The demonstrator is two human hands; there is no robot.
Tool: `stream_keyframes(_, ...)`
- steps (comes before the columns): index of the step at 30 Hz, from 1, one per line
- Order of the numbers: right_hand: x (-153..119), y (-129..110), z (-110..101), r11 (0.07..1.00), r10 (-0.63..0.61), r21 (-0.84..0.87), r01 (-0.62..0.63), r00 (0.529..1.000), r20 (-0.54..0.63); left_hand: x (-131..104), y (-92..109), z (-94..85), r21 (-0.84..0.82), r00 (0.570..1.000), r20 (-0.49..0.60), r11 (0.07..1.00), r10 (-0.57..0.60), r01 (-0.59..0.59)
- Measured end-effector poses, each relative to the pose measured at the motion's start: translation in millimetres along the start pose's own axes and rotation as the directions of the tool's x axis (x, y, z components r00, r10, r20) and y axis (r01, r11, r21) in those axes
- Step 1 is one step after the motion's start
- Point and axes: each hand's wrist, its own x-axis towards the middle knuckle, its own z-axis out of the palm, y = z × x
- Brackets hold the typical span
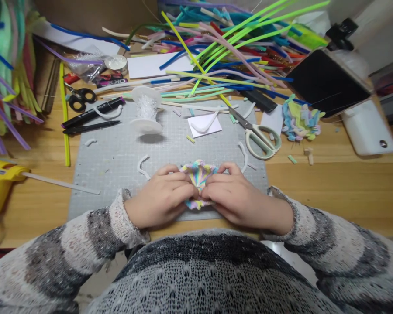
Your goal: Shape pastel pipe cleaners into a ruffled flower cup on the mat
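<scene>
Gray cutting mat (118, 152) underneath, left hand (165, 192) and right hand (237, 192) pinch an apparently largely shaped chenille-stem ruffle (199, 171), loose chenille stems (183, 42) unused beyond them.

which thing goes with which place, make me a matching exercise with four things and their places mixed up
Things
1. striped pastel fuzzy piece
2. yellow plastic glue gun
3. white plastic spool
4. scissors with pale green handles

Places
A. across the right edge of the grey gridded mat
B. held between left hand and right hand
C. standing on the mat
D. left edge of the view

Pairs: 1-B, 2-D, 3-C, 4-A
</scene>
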Motion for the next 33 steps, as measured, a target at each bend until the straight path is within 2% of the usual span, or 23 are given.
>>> stream_keyframes(3, -1.4, 10.0, -7.2, 0.996, -0.071, 0.049, 0.068, 0.995, 0.064, -1.8, -5.6, -2.6, -0.012, 0.993, 0.021, 0.993, 0.116, -0.116)
stream_keyframes(5, -2.4, 12.3, -10.8, 0.996, -0.075, 0.051, 0.07, 0.991, 0.112, -2.7, -7.4, -3.1, 0.008, 0.984, 0.039, 0.985, 0.172, -0.172)
stream_keyframes(7, -3.7, 9.2, -10.4, 0.997, -0.072, 0.008, 0.071, 0.991, 0.113, -3.3, -5.8, -2.0, 0.038, 0.981, 0.009, 0.98, 0.194, -0.194)
stream_keyframes(12, -8.4, -7.3, 3.2, 0.994, -0.068, -0.085, 0.064, 0.997, -0.041, -5.6, 8.9, 4.7, 0.14, 0.976, -0.103, 0.974, 0.194, -0.178)
stream_keyframes(16, -9.8, -10.7, 7.1, 0.996, -0.063, -0.077, 0.054, 0.992, -0.107, -7.8, 14.5, 5.9, 0.171, 0.972, -0.129, 0.97, 0.197, -0.174)
stream_keyframes(19, -8.7, -8.0, 5.1, 0.997, -0.06, -0.049, 0.055, 0.993, -0.104, -7.9, 11.9, 3.6, 0.188, 0.977, -0.077, 0.965, 0.2, -0.183)
stream_keyframes(23, -7.7, -2.3, 0.3, 0.998, -0.058, -0.023, 0.057, 0.997, -0.041, -6.6, 8.2, 1.1, 0.203, 0.974, -0.014, 0.955, 0.225, -0.217)
stream_keyframes(28, -9.2, -1.8, -5.6, 0.983, -0.151, -0.093, 0.156, 0.987, 0.054, -7.7, 13.3, 4.2, 0.226, 0.945, -0.043, 0.925, 0.324, -0.307)
stream_keyframes(31, -10.4, -8.4, -2.5, 0.958, -0.188, -0.214, 0.188, 0.982, 0.024, -9.7, 18.0, 6.5, 0.245, 0.95, -0.074, 0.929, 0.305, -0.279)
stream_keyframes(33, -11.0, -12.7, 2.5, 0.957, -0.174, -0.241, 0.16, 0.984, -0.034, -10.7, 19.5, 7.3, 0.23, 0.962, -0.072, 0.943, 0.263, -0.24)
